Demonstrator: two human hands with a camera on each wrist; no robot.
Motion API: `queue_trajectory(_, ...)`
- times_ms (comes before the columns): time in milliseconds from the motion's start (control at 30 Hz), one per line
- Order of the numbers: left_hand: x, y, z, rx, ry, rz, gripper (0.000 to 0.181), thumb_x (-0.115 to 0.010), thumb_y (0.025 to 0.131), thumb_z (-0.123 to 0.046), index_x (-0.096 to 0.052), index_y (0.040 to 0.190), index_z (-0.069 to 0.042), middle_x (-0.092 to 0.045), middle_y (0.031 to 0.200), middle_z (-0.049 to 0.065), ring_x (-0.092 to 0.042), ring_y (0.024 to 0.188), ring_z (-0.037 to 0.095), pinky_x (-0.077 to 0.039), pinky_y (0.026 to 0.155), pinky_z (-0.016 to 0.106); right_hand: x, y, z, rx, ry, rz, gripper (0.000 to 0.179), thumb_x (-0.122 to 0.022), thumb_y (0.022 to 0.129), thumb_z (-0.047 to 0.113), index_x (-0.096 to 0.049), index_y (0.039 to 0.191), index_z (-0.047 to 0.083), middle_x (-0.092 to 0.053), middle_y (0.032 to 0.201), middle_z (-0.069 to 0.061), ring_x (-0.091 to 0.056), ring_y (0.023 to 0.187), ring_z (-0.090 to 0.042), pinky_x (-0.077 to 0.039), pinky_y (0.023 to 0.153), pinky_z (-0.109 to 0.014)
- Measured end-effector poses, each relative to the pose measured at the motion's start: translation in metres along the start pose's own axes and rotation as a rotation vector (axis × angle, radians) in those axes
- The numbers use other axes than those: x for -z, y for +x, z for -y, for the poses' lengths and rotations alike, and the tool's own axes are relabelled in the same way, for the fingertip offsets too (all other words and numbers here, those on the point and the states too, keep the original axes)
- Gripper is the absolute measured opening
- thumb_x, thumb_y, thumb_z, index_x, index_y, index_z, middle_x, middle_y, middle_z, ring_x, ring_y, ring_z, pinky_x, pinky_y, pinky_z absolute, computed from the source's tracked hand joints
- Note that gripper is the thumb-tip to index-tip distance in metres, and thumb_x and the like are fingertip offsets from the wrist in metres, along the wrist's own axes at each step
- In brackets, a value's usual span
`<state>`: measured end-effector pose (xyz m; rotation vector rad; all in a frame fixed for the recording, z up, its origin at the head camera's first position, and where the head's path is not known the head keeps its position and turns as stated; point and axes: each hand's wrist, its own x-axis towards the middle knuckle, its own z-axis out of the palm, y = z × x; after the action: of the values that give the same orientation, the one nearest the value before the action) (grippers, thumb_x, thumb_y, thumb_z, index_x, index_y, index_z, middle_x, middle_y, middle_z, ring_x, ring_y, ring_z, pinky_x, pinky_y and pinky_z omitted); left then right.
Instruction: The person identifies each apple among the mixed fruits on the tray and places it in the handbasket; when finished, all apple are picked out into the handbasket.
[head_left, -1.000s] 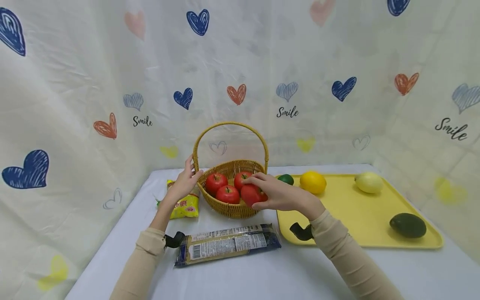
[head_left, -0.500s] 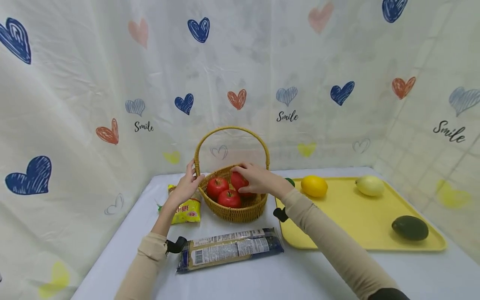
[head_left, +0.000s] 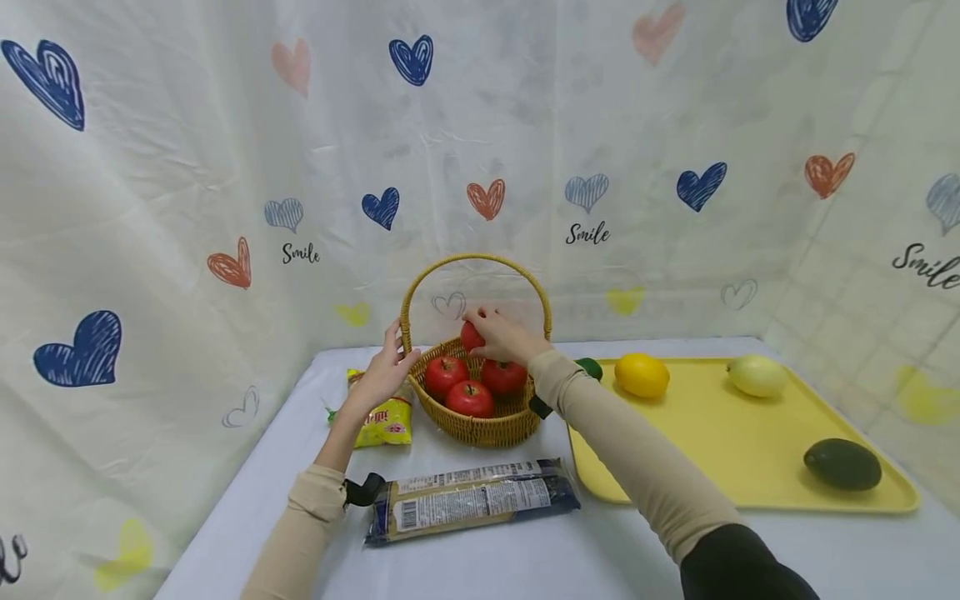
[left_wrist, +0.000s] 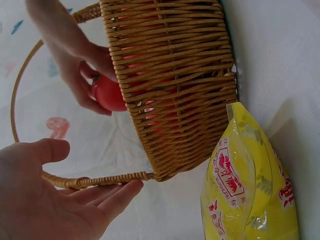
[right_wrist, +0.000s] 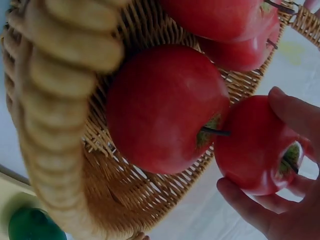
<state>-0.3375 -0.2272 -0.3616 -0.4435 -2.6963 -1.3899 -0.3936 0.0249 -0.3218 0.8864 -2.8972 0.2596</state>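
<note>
At the back of a wicker basket (head_left: 483, 430), my right hand (head_left: 508, 337) grips a red apple (right_wrist: 255, 145), thumb on one side and fingers on the other. This apple is up by the far rim, beside another apple (right_wrist: 165, 107) in the basket. Several red apples, one at the front (head_left: 470, 399), lie inside. My left hand (left_wrist: 55, 195) touches the lower left end of the basket's arched handle (left_wrist: 112, 179); its fingers lie fairly straight along the far side and its thumb stands apart from the handle.
A yellow printed bag (head_left: 386, 423) lies left of the basket, a long clear-and-blue packet (head_left: 472, 502) in front. On the right, a yellow tray (head_left: 705, 433) bears a lemon (head_left: 642, 376), a pale yellow-green fruit (head_left: 756, 376) and a dark green avocado-like fruit (head_left: 842, 464). A patterned curtain hangs behind.
My right hand has carried the apple from the basket's front right to its far side and up near the back rim. The left hand stays at the handle. The head view has shifted slightly.
</note>
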Motion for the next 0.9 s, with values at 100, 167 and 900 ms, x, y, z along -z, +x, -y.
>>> queue_trajectory(100,-0.002,0.000,0.000,0.006,0.002,-0.004,0.081,-0.045,0.109,-0.042,0.008,0.165,-0.020,-0.017,0.170,0.025,-0.034,0.152,0.047,-0.034,0.121,0.060,-0.003,-0.002,0.001,-0.009,0.017,0.040,0.058,-0.070,0.098,0.033,-0.043,0.147,0.018,-0.047,0.148,-0.017,-0.050,0.133,-0.035,-0.051,0.108,-0.052)
queue_trajectory(167,-0.003,0.000,-0.001,0.005,0.000,-0.004,0.081,-0.045,0.108,-0.043,0.007,0.165,-0.020,-0.017,0.170,0.025,-0.034,0.152,0.047,-0.034,0.121,0.060,-0.005,-0.005,0.002,-0.020,0.035,0.087,0.057,-0.070,0.099,0.031,-0.044,0.148,0.018,-0.046,0.151,-0.017,-0.049,0.136,-0.036,-0.049,0.110,-0.054)
queue_trajectory(900,-0.002,0.000,0.002,-0.005,0.008,-0.001,0.081,-0.045,0.109,-0.044,0.009,0.165,-0.021,-0.018,0.171,0.024,-0.035,0.152,0.045,-0.035,0.120,0.061,-0.010,-0.049,-0.010,-0.134,0.056,0.338,0.062,-0.054,0.106,0.035,-0.030,0.163,0.022,-0.023,0.168,-0.024,-0.035,0.153,-0.041,-0.033,0.123,-0.060)
